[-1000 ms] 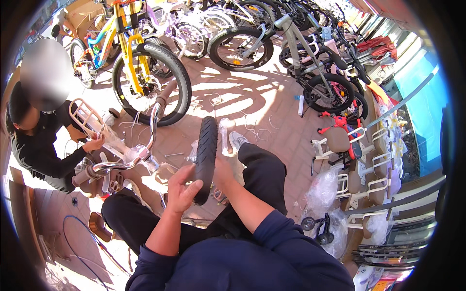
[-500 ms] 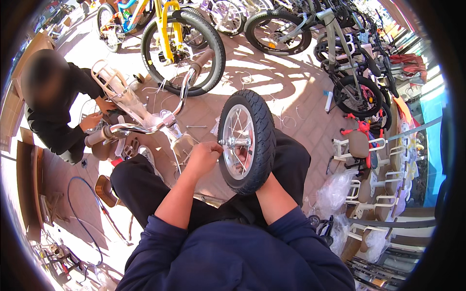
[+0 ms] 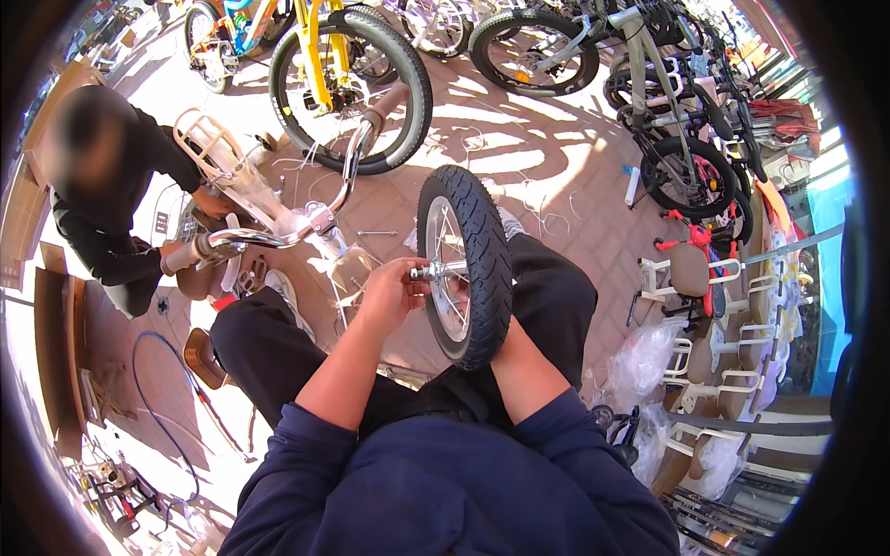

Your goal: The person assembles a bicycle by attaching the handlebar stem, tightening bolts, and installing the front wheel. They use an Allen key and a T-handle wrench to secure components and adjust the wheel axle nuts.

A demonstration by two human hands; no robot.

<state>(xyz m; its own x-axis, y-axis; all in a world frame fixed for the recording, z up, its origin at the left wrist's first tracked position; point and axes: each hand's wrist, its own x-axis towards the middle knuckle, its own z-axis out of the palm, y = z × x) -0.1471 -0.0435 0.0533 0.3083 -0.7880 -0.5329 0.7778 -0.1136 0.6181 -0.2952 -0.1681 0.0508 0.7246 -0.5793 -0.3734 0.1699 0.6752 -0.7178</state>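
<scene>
A small bicycle wheel (image 3: 475,269) with a black knobby tyre and silver spokes stands upright between my knees. Its metal hub and axle (image 3: 436,271) stick out on the left side. The fingers of my left hand (image 3: 389,295) are closed about the axle's end, where a nut shows. My right hand (image 3: 461,298) is behind the wheel and holds it; only bits of its fingers show between the spokes. Ahead and to the left is a child's bicycle frame (image 3: 278,215) with chrome handlebars (image 3: 322,221) and brown grips.
A co-worker in black (image 3: 116,199) crouches at left, hands by the frame. A yellow bicycle (image 3: 315,69) stands ahead. Parked bicycles (image 3: 649,93) crowd the far right. Plastic wrap (image 3: 642,357) and small seats (image 3: 686,273) lie right. A blue hose (image 3: 139,389) curls on the floor at left.
The wheel has turned so its tread faces me more and its spokes show narrower. My left fingers have opened out somewhat around the axle end.
</scene>
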